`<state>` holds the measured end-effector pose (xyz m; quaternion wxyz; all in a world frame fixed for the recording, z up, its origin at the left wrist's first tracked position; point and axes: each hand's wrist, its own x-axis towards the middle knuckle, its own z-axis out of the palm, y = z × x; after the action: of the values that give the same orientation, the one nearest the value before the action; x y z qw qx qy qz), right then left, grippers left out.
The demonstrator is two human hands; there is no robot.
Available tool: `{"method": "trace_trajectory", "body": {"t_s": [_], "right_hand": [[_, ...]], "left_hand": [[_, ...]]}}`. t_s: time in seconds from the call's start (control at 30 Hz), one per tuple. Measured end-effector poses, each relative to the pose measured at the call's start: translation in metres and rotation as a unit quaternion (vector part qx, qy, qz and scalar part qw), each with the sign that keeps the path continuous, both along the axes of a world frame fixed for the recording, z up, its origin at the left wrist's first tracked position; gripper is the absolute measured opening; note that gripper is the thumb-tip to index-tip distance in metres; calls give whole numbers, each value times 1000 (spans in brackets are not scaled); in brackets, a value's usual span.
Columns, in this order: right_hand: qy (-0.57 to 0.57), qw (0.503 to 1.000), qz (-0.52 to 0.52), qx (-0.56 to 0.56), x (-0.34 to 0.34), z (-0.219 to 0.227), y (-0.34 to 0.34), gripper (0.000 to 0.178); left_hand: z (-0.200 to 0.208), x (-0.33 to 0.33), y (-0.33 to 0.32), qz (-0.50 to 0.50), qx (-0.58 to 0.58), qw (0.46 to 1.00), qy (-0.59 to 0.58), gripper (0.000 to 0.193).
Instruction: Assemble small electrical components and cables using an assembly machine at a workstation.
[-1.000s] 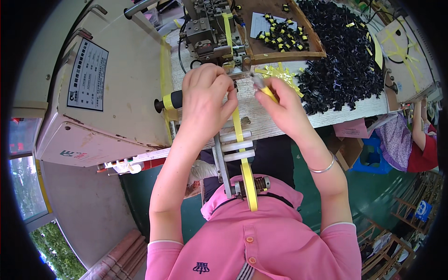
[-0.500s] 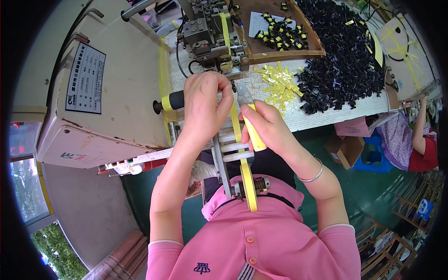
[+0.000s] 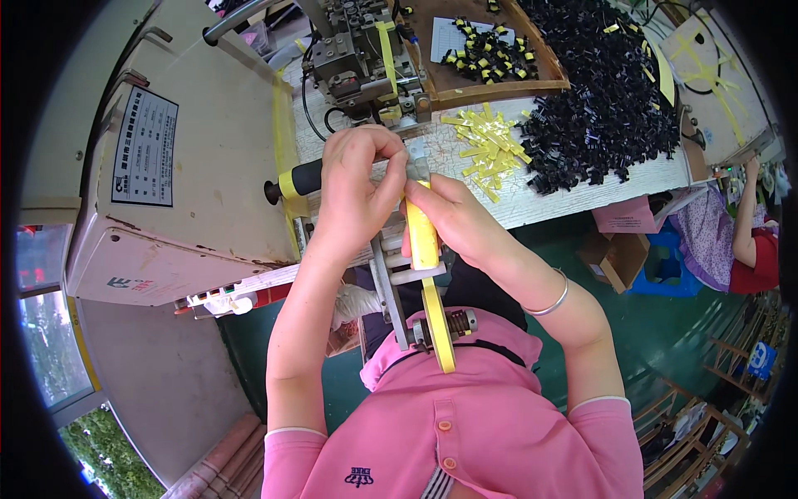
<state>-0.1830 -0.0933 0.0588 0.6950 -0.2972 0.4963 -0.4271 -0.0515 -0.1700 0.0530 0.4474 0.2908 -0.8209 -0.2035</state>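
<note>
My left hand (image 3: 359,179) is closed in a pinch beside a black-gripped lever (image 3: 307,177); whatever its fingertips hold is hidden. My right hand (image 3: 461,214) grips a bladed tool with a yellow handle (image 3: 422,237), its flat metal blade pointing away from me, close to the left fingertips. Beneath the handle, a roll of yellow tape (image 3: 438,333) hangs on a spindle near my waist. White rollers (image 3: 418,274) on a metal bracket lie between the roll and my hands. Just beyond my hands stands a small metal machine (image 3: 357,71) with yellow tape on it.
Cut yellow strips (image 3: 490,145) lie on the white worktop (image 3: 528,214), next to a large heap of small black parts (image 3: 594,108). A wooden tray (image 3: 507,88) holds black-and-yellow pieces. At left is a large beige cabinet (image 3: 199,166). Another person's arm (image 3: 746,220) shows far right.
My right hand and the bladed tool have moved left, toward my left fingertips, and the handle now covers part of the tape. My left hand keeps its pinch. The view has shifted slightly.
</note>
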Motion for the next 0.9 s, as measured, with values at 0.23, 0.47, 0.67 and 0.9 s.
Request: {"method": "trace_trajectory", "body": {"t_s": [0.23, 0.47, 0.67, 0.9], "right_hand": [[-15, 999, -9, 28, -22, 10, 7, 33], [28, 998, -13, -62, -35, -6, 2, 31], [448, 840, 43, -303, -51, 21, -1, 17], [673, 591, 99, -434, -40, 21, -10, 24]], "left_hand": [[2, 22, 9, 98, 155, 980, 82, 13], [10, 33, 16, 131, 44, 990, 22, 7], [10, 28, 11, 57, -34, 990, -124, 36], [15, 19, 8, 56, 17, 972, -228, 42]]}}
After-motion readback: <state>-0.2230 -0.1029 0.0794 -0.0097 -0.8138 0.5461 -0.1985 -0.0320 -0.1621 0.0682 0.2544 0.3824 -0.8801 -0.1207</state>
